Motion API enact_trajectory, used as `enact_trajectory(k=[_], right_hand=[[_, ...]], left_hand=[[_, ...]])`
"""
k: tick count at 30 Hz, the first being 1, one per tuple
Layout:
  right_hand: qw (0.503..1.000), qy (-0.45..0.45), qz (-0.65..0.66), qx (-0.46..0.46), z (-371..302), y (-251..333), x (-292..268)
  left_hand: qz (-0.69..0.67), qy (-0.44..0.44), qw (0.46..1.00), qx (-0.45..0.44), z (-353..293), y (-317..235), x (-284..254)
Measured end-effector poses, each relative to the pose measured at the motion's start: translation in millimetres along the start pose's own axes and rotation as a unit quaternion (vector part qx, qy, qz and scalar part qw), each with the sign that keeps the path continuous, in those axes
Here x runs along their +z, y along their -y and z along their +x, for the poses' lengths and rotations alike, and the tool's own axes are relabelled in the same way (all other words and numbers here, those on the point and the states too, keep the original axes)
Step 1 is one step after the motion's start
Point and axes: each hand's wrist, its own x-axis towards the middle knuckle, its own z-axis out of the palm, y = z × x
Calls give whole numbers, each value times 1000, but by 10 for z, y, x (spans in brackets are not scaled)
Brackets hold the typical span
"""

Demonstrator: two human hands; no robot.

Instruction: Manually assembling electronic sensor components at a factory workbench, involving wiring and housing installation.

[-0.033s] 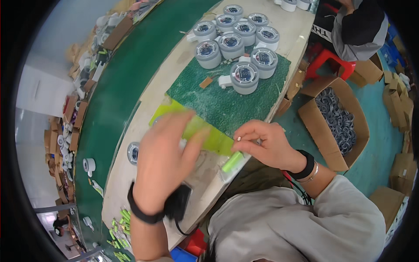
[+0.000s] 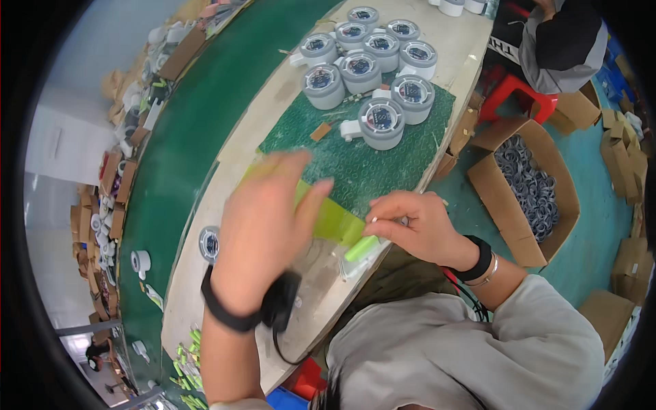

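Over the yellow-green sheet (image 2: 328, 222), my left hand (image 2: 263, 222) is palm down and slightly blurred. Its thumb stands apart from the fingers; whatever lies beneath the palm is hidden. At the front edge of the table, my right hand (image 2: 413, 222) pinches a small white connector (image 2: 374, 221) between thumb and fingertips. Just below those fingertips is a bright green cylindrical battery (image 2: 361, 248), tilted, by the sheet's corner. Left of my left hand, a grey round meter (image 2: 210, 242) with a dark face rests on the table.
Several grey round meters (image 2: 381, 119) stand on and beyond the green mat (image 2: 342, 167). Loose green batteries (image 2: 188, 362) lie at the lower left. A carton of grey rings (image 2: 526, 188) and a red stool (image 2: 516, 99) stand right, near another person (image 2: 564, 48).
My left hand has shifted slightly up and to the right. The green battery has moved a little up and left, while my right hand keeps its pinch.
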Motion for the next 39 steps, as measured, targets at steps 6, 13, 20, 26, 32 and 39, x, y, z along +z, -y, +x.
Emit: enact_trajectory(k=[6, 13, 20, 26, 32, 39], right_hand=[[995, -36, -70, -61, 37, -171, -101], [999, 9, 9, -46, 7, -321, -191], [995, 95, 2, -16, 2, -146, -272], [997, 27, -49, -58, -50, -89, -84], [993, -20, -98, -57, -90, -9, 29], [989, -47, -122, -70, -51, -10, 62]], left_hand=[[101, 102, 989, -25, 604, 216, 647], [-171, 123, 965, -159, 311, 4, 503], [-535, 82, 794, -277, -444, -215, 500], [-367, 46, 908, -198, -618, -188, 527], [-462, -6, 849, -258, -678, -267, 591], [-478, -21, 838, -263, -622, -279, 610]])
